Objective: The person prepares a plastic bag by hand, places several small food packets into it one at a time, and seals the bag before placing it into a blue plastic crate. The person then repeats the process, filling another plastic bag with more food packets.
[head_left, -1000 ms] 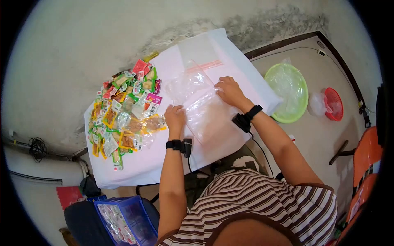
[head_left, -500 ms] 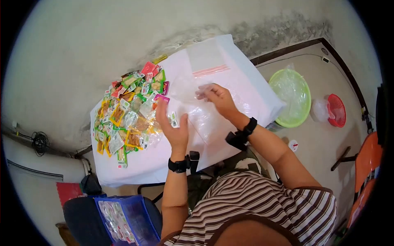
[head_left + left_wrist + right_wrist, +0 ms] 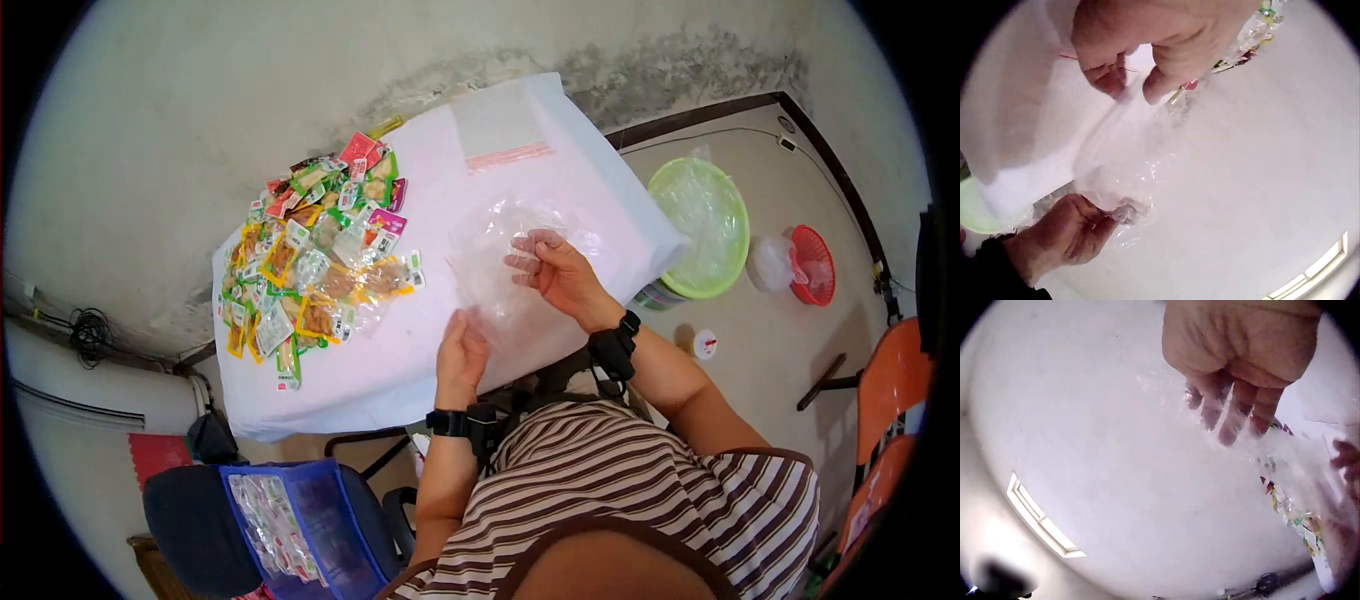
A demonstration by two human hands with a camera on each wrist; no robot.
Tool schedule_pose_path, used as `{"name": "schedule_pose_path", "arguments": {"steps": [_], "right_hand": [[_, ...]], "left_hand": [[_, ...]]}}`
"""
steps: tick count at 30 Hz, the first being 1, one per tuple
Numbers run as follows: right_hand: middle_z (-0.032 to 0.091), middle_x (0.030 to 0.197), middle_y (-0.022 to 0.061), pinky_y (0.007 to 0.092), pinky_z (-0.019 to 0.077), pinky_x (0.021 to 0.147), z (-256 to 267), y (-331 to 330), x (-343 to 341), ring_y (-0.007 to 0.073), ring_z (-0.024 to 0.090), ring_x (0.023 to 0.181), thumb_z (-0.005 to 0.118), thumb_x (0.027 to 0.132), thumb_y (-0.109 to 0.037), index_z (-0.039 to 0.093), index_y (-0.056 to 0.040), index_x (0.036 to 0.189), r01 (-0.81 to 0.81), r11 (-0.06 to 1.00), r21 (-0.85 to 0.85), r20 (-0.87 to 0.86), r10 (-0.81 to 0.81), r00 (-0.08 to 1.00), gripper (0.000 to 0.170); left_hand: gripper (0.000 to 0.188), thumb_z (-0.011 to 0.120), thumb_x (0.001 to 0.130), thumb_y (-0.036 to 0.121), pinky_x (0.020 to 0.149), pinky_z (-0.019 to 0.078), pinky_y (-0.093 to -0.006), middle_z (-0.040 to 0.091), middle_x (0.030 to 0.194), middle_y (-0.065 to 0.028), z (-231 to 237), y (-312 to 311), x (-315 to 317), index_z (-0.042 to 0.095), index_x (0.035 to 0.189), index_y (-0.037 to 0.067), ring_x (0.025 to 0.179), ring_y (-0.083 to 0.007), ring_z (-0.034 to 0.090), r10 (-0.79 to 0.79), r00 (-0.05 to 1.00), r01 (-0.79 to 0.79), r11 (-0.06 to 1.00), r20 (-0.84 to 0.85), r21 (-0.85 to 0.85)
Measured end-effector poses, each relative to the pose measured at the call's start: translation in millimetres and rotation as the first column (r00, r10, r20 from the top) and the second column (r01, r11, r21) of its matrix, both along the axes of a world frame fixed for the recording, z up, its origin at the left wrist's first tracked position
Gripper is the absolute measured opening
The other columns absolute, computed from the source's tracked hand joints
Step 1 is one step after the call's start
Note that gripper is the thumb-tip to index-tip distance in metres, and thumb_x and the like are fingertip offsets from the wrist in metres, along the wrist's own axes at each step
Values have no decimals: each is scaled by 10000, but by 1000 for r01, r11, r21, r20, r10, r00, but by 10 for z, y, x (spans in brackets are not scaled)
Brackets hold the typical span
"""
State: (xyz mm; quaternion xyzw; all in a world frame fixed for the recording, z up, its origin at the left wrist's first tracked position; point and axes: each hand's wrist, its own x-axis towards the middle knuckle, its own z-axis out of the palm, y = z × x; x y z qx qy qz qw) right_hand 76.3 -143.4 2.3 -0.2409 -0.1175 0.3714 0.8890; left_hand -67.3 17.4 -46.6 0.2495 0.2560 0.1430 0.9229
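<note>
A thin clear plastic bag [image 3: 495, 265] is held up between both hands above the white-covered table [image 3: 350, 395]. My left hand [image 3: 462, 360] holds its near left edge with curled fingers; the left wrist view shows this left hand [image 3: 1154, 37] with the film [image 3: 1116, 144] hanging at its fingertips. Higher and to the right, my right hand [image 3: 568, 280] pinches the bag's other side; the left wrist view has the right hand [image 3: 1069, 234] on crumpled film. In the right wrist view the fingers of the right hand [image 3: 1241, 356] lie against the film, its thumb hidden.
A pile of colourful snack packets [image 3: 310, 260] covers the table's left side. A flat zip bag [image 3: 500, 125] lies at the far edge. On the floor at right stand a green basin [image 3: 735, 255] and a red basket [image 3: 822, 285]; a blue crate [image 3: 335, 520] is at lower left.
The clear bag, which lay on the table under both hands, is now lifted between them. My left hand has moved right, away from the packets, and taken hold of it.
</note>
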Motion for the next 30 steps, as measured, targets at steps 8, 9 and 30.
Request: {"name": "schedule_pose_path", "arguments": {"steps": [8,9,30], "right_hand": [[582,1133,112,354,481,827,405,-165,-130,234,573,1032,510,904,-151,530,-92,1126,5,1000,-7,78,-4,997,231],[595,1106,114,342,482,816,412,-146,-186,222,586,1005,505,911,-163,534,-77,1130,91,988,-123,186,-67,980,237],[643,883,64,269,473,759,666,-487,-72,153,619,836,460,933,-142,531,-35,1145,-75,884,-461,547,350,760,247]], "left_hand": [[167,559,836,-21,656,456,-207,545,861,-3,286,48,-273,503,962,73,754,-88,533,147,988,-154,899,49,409],[167,559,836,-21,656,456,-207,545,861,-3,253,55,-330,503,962,73,754,-88,533,147,988,-155,898,50,412],[368,440,955,271,704,500,-262,642,981,-113,1207,110,235,537,1165,-15,829,-176,633,-237,971,163,777,42,608]]}}
